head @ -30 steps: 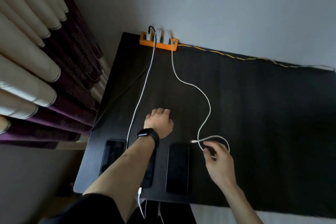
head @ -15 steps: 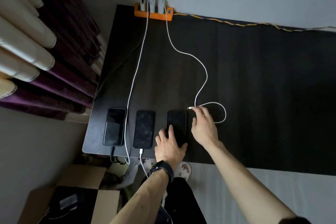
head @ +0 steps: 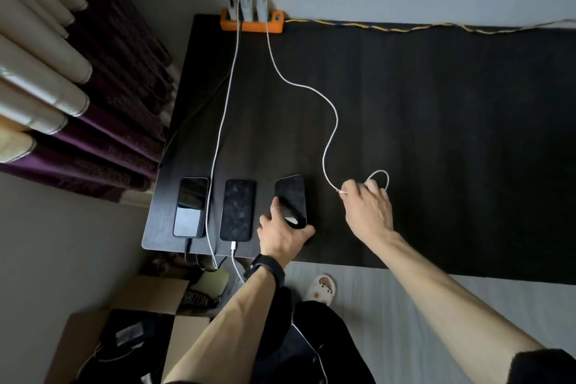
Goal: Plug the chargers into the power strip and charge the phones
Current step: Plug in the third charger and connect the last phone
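Connector end of the white cable sits pinched in my right hand, at three o'clock from the third phone. My left hand is clamped on that phone's near end, its long axis running twelve to six, port toward me. I count three phones, three chargers in the orange power strip. Two phones on the table look already cabled.

Phones: we count three on the table.
Power strip: we see one.
Chargers plugged in: we count three.
Hands: we see two.
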